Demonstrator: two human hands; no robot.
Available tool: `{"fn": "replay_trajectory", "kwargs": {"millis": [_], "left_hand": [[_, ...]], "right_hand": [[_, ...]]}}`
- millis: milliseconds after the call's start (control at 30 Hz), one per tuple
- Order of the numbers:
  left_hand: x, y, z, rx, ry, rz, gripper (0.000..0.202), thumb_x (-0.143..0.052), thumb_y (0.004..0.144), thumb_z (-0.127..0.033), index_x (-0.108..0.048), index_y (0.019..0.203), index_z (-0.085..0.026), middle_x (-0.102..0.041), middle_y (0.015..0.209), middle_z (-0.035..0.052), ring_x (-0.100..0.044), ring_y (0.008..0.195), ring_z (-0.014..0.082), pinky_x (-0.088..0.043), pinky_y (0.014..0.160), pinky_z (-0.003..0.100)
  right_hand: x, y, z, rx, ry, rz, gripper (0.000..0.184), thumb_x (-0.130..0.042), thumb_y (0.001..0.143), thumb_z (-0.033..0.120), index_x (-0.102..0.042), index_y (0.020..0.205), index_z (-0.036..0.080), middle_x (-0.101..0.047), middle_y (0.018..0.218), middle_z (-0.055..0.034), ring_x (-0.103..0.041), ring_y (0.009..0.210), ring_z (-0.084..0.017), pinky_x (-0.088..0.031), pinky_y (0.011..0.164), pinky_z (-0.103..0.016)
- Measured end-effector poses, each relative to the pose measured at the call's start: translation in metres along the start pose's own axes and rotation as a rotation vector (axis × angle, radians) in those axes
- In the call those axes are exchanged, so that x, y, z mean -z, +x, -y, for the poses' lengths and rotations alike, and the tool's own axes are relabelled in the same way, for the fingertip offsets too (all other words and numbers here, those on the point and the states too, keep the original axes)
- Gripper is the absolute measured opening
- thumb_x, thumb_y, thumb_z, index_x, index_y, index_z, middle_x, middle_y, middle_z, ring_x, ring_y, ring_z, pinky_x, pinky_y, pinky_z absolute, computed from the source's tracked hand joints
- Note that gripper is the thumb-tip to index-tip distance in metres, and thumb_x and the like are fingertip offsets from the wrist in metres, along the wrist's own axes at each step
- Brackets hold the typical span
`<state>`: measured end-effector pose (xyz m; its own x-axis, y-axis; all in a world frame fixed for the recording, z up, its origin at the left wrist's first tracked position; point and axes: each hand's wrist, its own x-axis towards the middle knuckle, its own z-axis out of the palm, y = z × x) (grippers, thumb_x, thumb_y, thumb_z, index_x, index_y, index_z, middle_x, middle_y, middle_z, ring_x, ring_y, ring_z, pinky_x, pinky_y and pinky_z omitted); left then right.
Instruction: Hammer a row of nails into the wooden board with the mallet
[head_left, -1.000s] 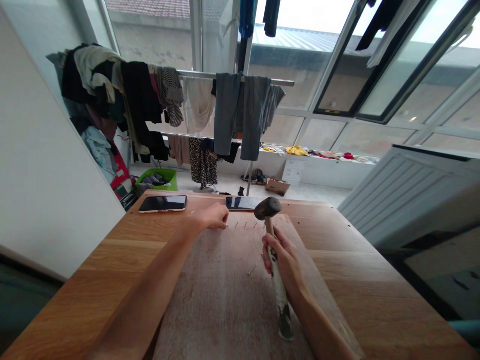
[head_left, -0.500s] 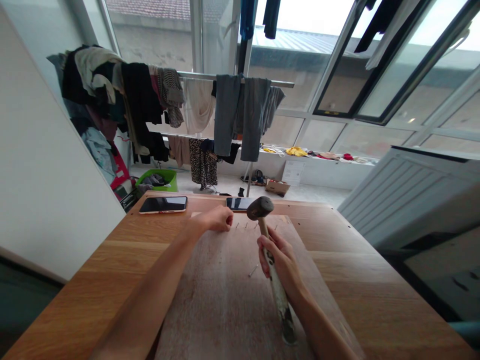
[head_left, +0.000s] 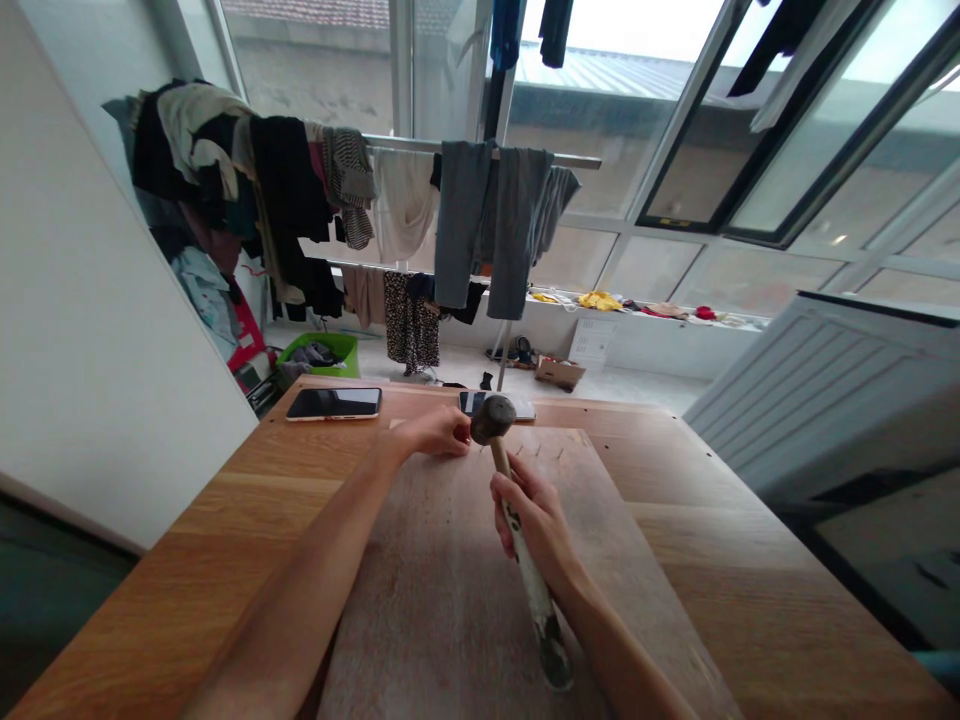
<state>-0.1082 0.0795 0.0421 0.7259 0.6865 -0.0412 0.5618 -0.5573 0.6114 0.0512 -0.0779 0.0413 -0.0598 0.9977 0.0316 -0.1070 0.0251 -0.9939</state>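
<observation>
Fingers of the right hand (head_left: 534, 515) wrap firmly around the upper handle of a hammer (head_left: 529, 580), whose worn, pale shaft is mottled with dark patches and slants back toward the person. Its stubby, rounded head is dull dark grey, like weathered metal, and sits raised just beside the left hand (head_left: 437, 433); whether head and knuckles touch cannot be told. That left hand rests low at the far end of the board (head_left: 439, 570), fingers curled inward, and it is unclear whether they pinch anything. Just right of it, slim nails (head_left: 560, 455) stand in a row along the board's far end, some slightly tilted, part of the row hidden by the hammer.

The board is flat and long, its reddish-brown face chalky and scuffed. Beneath it spreads a smoother wooden table (head_left: 720, 530) with warm, banded grain and a soft sheen. Near its far edge lie a glossy black phone (head_left: 334, 403) with a pale rim and a second phone (head_left: 470, 402), partly covered by the hammer head.

Farther off, limp grey trousers (head_left: 459, 225) and a spotted cloth (head_left: 411, 325) drape from metal rails, near a bright green tub (head_left: 349, 356) and a small cardboard box (head_left: 559, 374).
</observation>
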Motion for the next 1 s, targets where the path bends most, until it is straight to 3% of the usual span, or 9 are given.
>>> {"fn": "replay_trajectory", "kwargs": {"millis": [200, 433, 700, 1000], "left_hand": [[-0.0009, 0.0004, 0.0004, -0.02, -0.059, 0.002, 0.004, -0.06, 0.066, -0.015, -0.06, 0.063, -0.015, -0.048, 0.057, -0.0047, -0.043, 0.056, 0.0101, -0.029, 0.052, 0.022], [0.0002, 0.0006, 0.0033, 0.035, -0.037, -0.003, 0.007, -0.064, 0.068, -0.021, -0.063, 0.07, -0.014, -0.057, 0.064, -0.0031, -0.05, 0.059, 0.0112, -0.033, 0.055, 0.021], [0.0026, -0.0013, 0.0001, 0.038, -0.033, -0.003, 0.006, -0.065, 0.07, -0.02, -0.065, 0.07, -0.014, -0.057, 0.062, -0.0033, -0.05, 0.059, 0.0102, -0.033, 0.055, 0.021], [0.0021, -0.0016, 0.0004, -0.027, -0.069, -0.024, 0.003, -0.063, 0.066, -0.016, -0.063, 0.063, -0.014, -0.048, 0.057, -0.0052, -0.043, 0.057, 0.0096, -0.03, 0.054, 0.021]], "right_hand": [[0.0015, 0.0007, -0.0029, -0.006, -0.015, 0.028, 0.032, -0.057, 0.088, 0.041, -0.054, 0.109, 0.018, -0.044, 0.06, 0.0106, -0.041, 0.03, -0.005, -0.034, 0.026, -0.016], [0.0007, -0.0001, -0.0016, 0.005, -0.034, 0.0, 0.029, -0.056, 0.088, 0.042, -0.054, 0.105, 0.018, -0.044, 0.057, 0.0108, -0.038, 0.03, -0.005, -0.035, 0.027, -0.017], [-0.0006, -0.0016, -0.0023, 0.024, -0.033, -0.004, 0.03, -0.056, 0.089, 0.042, -0.055, 0.107, 0.018, -0.043, 0.056, 0.0112, -0.038, 0.029, -0.005, -0.034, 0.027, -0.016], [-0.0018, 0.0006, -0.0061, 0.007, -0.033, 0.028, 0.027, -0.057, 0.088, 0.04, -0.056, 0.106, 0.02, -0.046, 0.067, 0.0086, -0.044, 0.032, -0.004, -0.035, 0.027, -0.016]]}}
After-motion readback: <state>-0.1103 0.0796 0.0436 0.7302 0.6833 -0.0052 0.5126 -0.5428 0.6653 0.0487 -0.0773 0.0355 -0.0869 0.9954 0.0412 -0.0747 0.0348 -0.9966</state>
